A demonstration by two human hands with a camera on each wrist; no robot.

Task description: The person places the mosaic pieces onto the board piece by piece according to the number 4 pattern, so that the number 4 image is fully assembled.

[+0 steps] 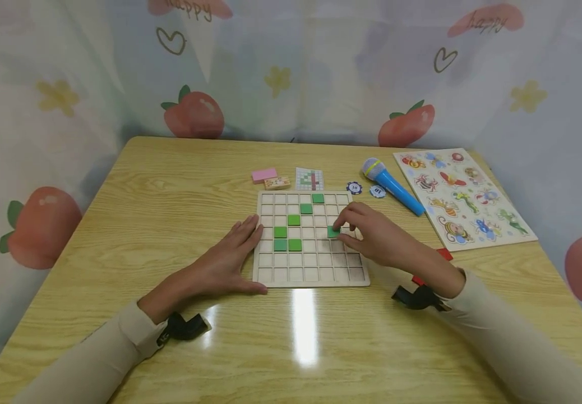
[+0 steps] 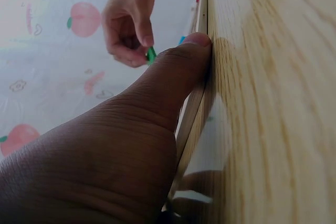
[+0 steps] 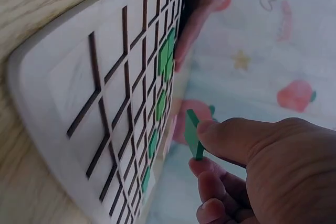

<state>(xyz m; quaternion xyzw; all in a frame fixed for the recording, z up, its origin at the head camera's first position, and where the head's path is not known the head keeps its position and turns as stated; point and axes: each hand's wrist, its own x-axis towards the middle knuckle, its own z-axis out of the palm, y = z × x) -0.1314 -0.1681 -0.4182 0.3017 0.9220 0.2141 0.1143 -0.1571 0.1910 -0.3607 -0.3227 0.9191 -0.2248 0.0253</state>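
A wooden grid board (image 1: 313, 275) lies on the table, with several green square tiles in its cells, one of them a tile (image 1: 294, 220) near the middle. My right hand (image 1: 379, 235) pinches another green tile (image 3: 192, 134) between thumb and fingers; the right wrist view shows it raised off the grid and tilted. In the head view that tile overlaps the right part of the board. My left hand (image 1: 222, 261) rests along the board's left edge, fingers extended, thumb (image 2: 178, 61) against the front left corner.
Behind the board lie a pink block (image 1: 263, 175), a patterned eraser-like block (image 1: 277, 183), a pattern card (image 1: 309, 179) and two poker chips, one a dark chip (image 1: 354, 187). A blue toy microphone (image 1: 394, 188) and an insect puzzle board (image 1: 465, 196) sit right. Red tiles (image 1: 444, 254) show beside my right forearm.
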